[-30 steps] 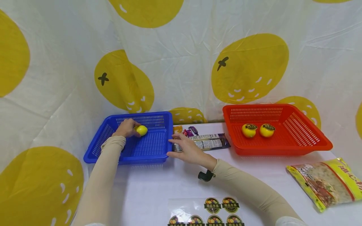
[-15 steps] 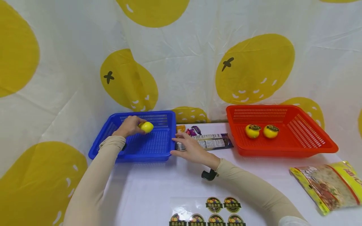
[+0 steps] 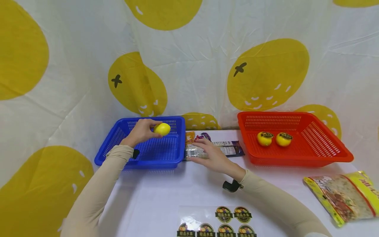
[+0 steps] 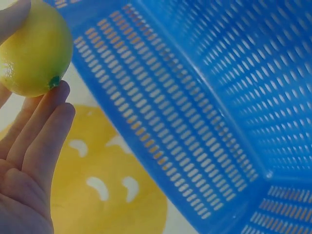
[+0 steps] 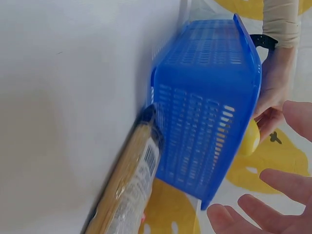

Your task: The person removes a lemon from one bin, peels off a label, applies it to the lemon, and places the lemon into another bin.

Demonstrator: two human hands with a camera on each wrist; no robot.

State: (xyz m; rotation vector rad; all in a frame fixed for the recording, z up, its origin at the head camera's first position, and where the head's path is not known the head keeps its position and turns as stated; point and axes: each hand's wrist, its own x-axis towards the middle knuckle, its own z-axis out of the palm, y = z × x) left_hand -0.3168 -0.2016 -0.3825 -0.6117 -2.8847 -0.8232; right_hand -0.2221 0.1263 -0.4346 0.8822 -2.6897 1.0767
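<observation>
My left hand (image 3: 141, 132) pinches a yellow lemon (image 3: 162, 129) between thumb and fingers, held above the blue basket (image 3: 180, 144). In the left wrist view the lemon (image 4: 36, 53) shows a green stem end, and no sticker is visible on this side. My right hand (image 3: 215, 158) holds nothing; its fingers are spread and relaxed, just right of the blue basket and over some flat snack packets (image 3: 226, 150). Two lemons (image 3: 265, 139) with dark round stickers lie inside the red basket (image 3: 296, 159).
Small wrapped sweets (image 3: 203, 136) lie behind the packets, between the baskets. A clear sheet of round fruit stickers (image 3: 224, 214) is at the table's front. On the right lies a yellow food bag (image 3: 343, 197). A fruit-print curtain (image 3: 195, 82) hangs behind the white table (image 3: 154, 204).
My left hand has lifted the lemon from inside the blue basket, up and to the right. My right hand has drawn away from the basket's right rim, moving right.
</observation>
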